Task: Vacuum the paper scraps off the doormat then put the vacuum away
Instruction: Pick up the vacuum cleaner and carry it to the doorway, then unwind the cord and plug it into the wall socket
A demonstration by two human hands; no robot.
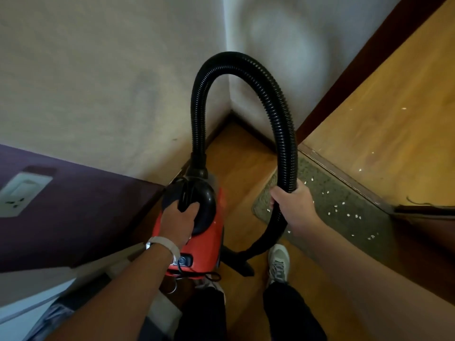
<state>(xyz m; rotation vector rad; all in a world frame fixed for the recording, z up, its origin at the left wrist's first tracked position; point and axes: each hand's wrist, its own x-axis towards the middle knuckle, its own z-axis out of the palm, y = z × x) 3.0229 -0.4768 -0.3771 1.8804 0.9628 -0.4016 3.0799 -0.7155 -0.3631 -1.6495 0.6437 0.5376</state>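
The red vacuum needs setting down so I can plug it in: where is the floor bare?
Bare wooden floor runs between the cream wall corner and the grey-green doormat, ahead of the red canister vacuum held by the left hand. The doormat is crowded with white paper scraps. The right hand holds the black ribbed hose.

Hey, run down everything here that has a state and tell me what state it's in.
Left hand: gripping the vacuum's handle.
Right hand: closed around the hose.
Vacuum: held up, nozzle near the floor.
Hose: arched upward.
Doormat: flat, littered with paper scraps.
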